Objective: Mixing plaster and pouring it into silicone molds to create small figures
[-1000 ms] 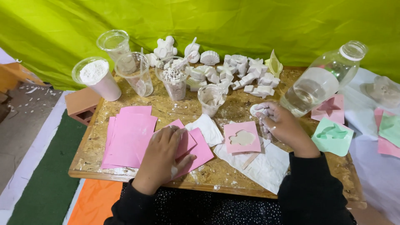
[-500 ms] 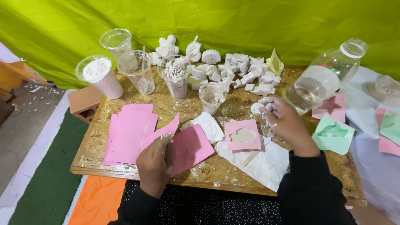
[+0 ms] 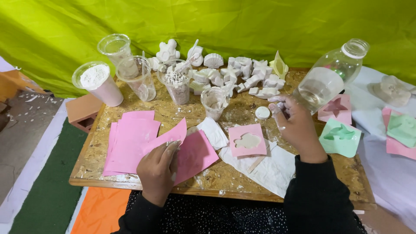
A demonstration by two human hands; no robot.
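Observation:
My left hand (image 3: 158, 171) grips the near edge of a pink sheet (image 3: 167, 135) and holds it curled up off the board. Under it lies another pink sheet (image 3: 197, 157), and a stack of pink sheets (image 3: 130, 143) sits to the left. My right hand (image 3: 295, 125), its fingers dusted white and loosely apart, hovers beside a small white disc (image 3: 262, 112) lying on the board. It holds nothing I can see. A pink mould (image 3: 247, 141) with a white filling rests between my hands on white paper (image 3: 271, 169).
A tilted clear bottle (image 3: 329, 80) is just beyond my right hand. Clear cups (image 3: 138, 78), a cup of white powder (image 3: 97, 82) and several white cast figures (image 3: 236, 76) line the back. Green (image 3: 340, 136) and pink (image 3: 336, 108) moulds lie to the right. The board's front edge (image 3: 216, 190) is near me.
My left hand slid toward me and lifted one pink sheet off the others. My right hand set down the small white disc it was holding and drew slightly right.

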